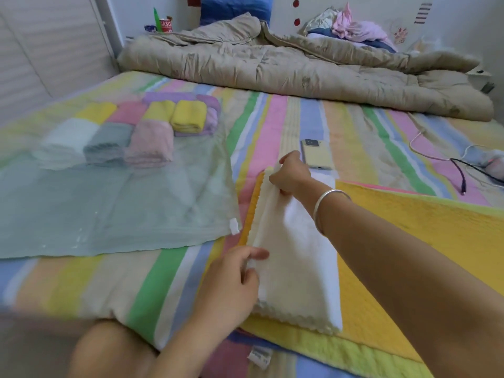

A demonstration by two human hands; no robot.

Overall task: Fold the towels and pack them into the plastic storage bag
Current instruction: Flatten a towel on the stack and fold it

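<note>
- Cream-white terry towel w/ scalloped edges lies folded into a long strip, running near-to-far at centre, on a yellow quilted blanket spread over the bed's right side.
- Left hand at the towel's near left edge — thumb and fingers pinched shut on the edge layer.
- Right hand at the far left end of the towel, fingers closed on the cloth, lifting that long edge a bit off the layer below.
- Silver bangle on the right wrist; the forearm crosses over the towel from the right.
- Translucent grey-green plastic storage bag lies flat on the left, just beside the towel; near edge toward the person, small white slider clip at its near right corner.
- Inside the bag's far end: folded towels in rows — white, grey, pale pink nearest; yellow, pink, yellow behind them; purple ones at the far end.
- One rolled yellow towel sits at the bag's far right, on a purple one; can't tell whether in or on top of the bag.
- Pastel striped quilted bedspread under everything.
- Cream-coloured phone face down, just far of the right hand.
- Crumpled beige comforter across the far side; pile of pink & blue clothes behind it.
- Cables, pink and dark, far right.
- Bare knee at the near left edge.
</note>
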